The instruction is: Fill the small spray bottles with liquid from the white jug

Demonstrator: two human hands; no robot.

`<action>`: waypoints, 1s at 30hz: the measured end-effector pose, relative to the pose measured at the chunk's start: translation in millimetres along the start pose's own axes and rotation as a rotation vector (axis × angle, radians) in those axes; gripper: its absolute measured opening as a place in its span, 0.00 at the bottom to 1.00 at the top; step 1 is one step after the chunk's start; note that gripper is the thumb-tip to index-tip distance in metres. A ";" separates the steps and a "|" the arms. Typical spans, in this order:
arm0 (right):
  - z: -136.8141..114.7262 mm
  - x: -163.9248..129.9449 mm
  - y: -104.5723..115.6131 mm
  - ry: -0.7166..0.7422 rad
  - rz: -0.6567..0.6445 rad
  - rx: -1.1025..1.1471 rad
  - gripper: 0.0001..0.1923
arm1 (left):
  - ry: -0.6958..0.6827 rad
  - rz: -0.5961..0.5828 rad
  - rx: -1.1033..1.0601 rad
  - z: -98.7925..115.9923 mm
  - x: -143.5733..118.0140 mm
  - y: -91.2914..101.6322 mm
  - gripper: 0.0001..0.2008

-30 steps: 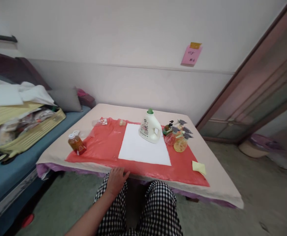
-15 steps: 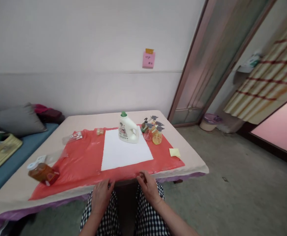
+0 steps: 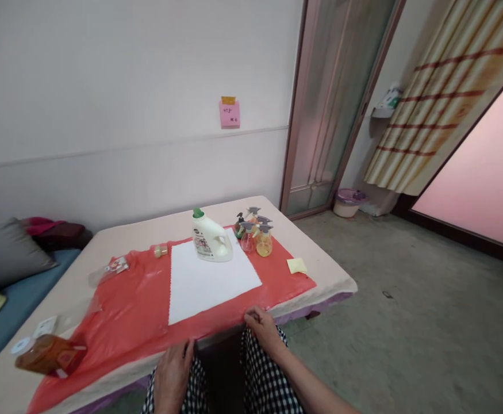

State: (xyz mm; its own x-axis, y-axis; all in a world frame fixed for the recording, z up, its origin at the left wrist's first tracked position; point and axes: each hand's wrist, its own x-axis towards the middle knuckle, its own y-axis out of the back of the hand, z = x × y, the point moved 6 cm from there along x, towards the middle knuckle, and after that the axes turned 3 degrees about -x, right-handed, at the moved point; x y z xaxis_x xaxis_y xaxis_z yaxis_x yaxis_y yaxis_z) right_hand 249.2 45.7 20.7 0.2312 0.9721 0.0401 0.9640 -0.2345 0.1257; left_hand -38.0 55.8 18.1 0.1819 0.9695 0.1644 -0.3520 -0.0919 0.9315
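My left hand [image 3: 172, 374] rests over my left knee at the front edge of the table, fingers loosely stretched, nothing in it. Over the other knee, my right hand [image 3: 265, 332] lies with its fingers loosely bent beside the edge of a red plastic sheet [image 3: 126, 322]; I see nothing in it. A white cloth [image 3: 212, 293] lies on the sheet. On the cloth's far part stands a white detergent jug [image 3: 212, 240] with a green cap. Several spray bottles [image 3: 264, 244] stand together to its right, one holding yellow liquid.
An amber bottle [image 3: 50, 353] lies at the front left, beside a clear bag [image 3: 76, 316]. A small jar [image 3: 160, 250] and a packet [image 3: 119, 264] sit farther back. A yellow sticky note [image 3: 297, 265] is on the right; a pink note [image 3: 229, 114] hangs on the wall.
The view has turned to the right and tilted, so the table things appear farther left. Both hands remain over the knees, and the objects keep their places on the table.
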 end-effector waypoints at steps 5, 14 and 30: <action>6.1 0.0 3.1 -0.021 0.006 0.021 0.13 | -0.050 0.006 -0.002 1.9 -0.4 -1.7 0.19; 5.8 0.4 2.4 -0.055 0.016 0.025 0.13 | -0.024 0.006 -0.062 -1.9 -0.3 -1.4 0.17; -61.8 25.9 25.2 -0.026 0.056 0.129 0.26 | 0.182 0.016 -0.520 28.8 22.4 21.2 0.32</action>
State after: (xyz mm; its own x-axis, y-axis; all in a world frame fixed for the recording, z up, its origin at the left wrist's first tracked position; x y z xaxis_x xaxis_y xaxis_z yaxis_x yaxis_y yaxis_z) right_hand 271.4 64.4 86.2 0.2867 0.9579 0.0178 0.9580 -0.2867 -0.0050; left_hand -14.9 69.0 50.9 0.0277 0.9968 0.0756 -0.7687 -0.0271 0.6390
